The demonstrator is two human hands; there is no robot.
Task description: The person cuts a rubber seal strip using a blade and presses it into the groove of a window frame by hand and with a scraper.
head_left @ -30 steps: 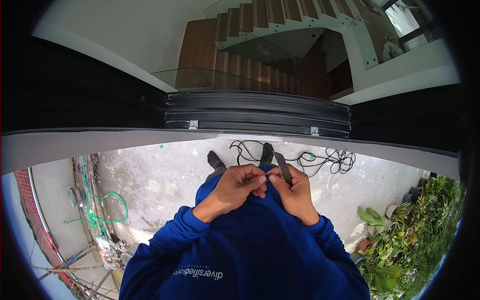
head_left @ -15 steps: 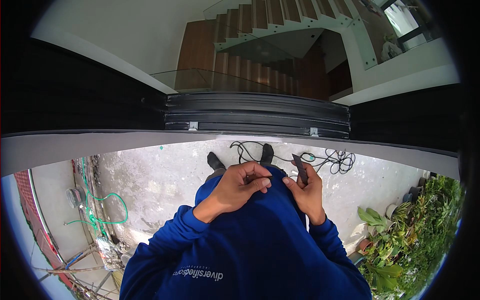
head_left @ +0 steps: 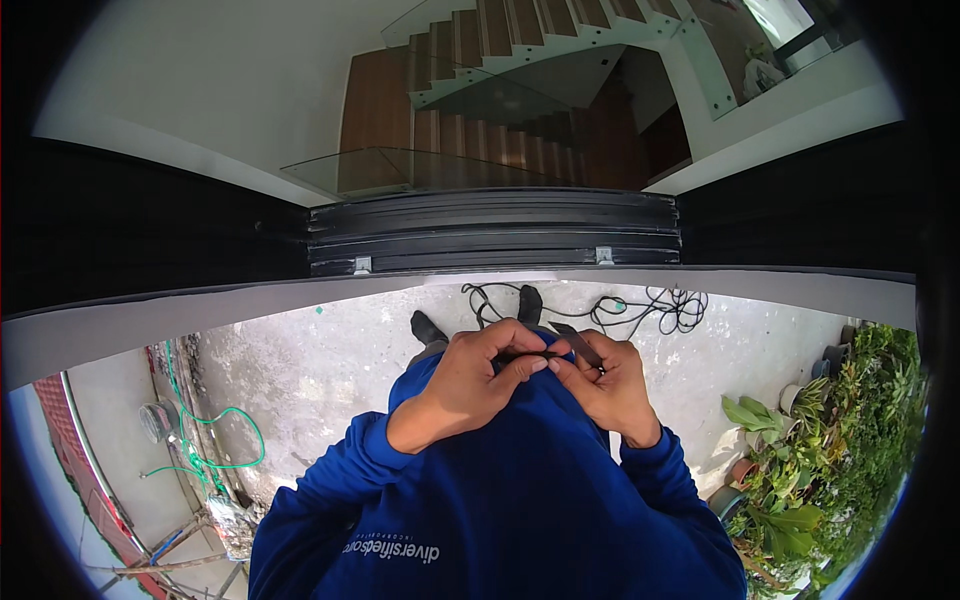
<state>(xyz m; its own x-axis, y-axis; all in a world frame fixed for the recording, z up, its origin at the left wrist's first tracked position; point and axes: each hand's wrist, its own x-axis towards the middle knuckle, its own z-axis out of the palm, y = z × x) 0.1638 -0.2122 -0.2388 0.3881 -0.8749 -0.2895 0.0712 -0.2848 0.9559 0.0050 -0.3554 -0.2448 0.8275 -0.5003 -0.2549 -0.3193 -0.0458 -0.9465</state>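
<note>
From where I stand, 12 o'clock faces the black track point(head_left: 490, 216). The left hand point(head_left: 470, 382), pinched nearly closed, holds a small dark piece point(head_left: 546, 354) at the dial's centre. The right hand point(head_left: 610, 388), at 4 o'clock, curls around a dark flat strip point(head_left: 580, 346). Caution: a loose pinch could drop the piece; the strip, angled toward 10 o'clock, could scrape the left hand. Cord point(head_left: 682, 302) coiled at 2 o'clock could trip the feet.
</note>
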